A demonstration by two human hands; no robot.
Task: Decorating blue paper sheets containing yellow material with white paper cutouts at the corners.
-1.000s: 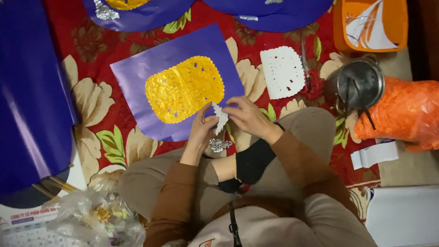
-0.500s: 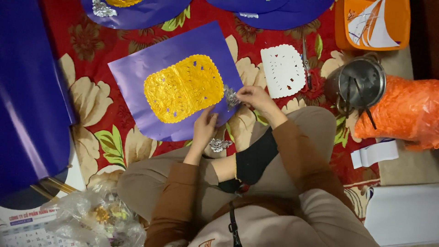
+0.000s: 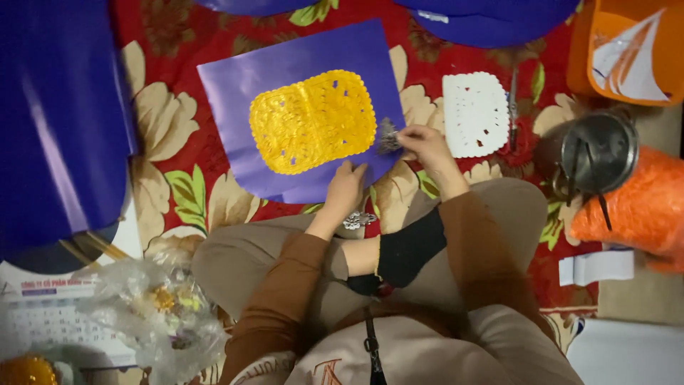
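- The right hand (image 3: pixel 422 145) pinches a small silvery cut-out ornament (image 3: pixel 387 135) between thumb and fingertips, closed on it, at the right edge of the purple glossy paper sheet (image 3: pixel 235 93).
- The ornament sits just beside the right end of the golden perforated foil panel with scalloped edges (image 3: pixel 312 121), which lies flat in the middle of the purple sheet.
- The left hand (image 3: pixel 345 189) lies palm down on the near edge of the purple sheet, fingers spread flat and holding nothing, pressing the paper to the red floral cloth (image 3: pixel 171 185).
- A second small silvery ornament (image 3: pixel 358 220) lies near the left wrist, on the person's leg.
- A white scalloped paper cut-out (image 3: pixel 475 114) lies on the cloth to the right of the purple sheet, apart from it.
- Farther right stand a round metal pot (image 3: pixel 595 153) and an orange mesh bag (image 3: pixel 638 210), touching each other.
- A large dark blue sheet (image 3: pixel 57 121) covers the left side.
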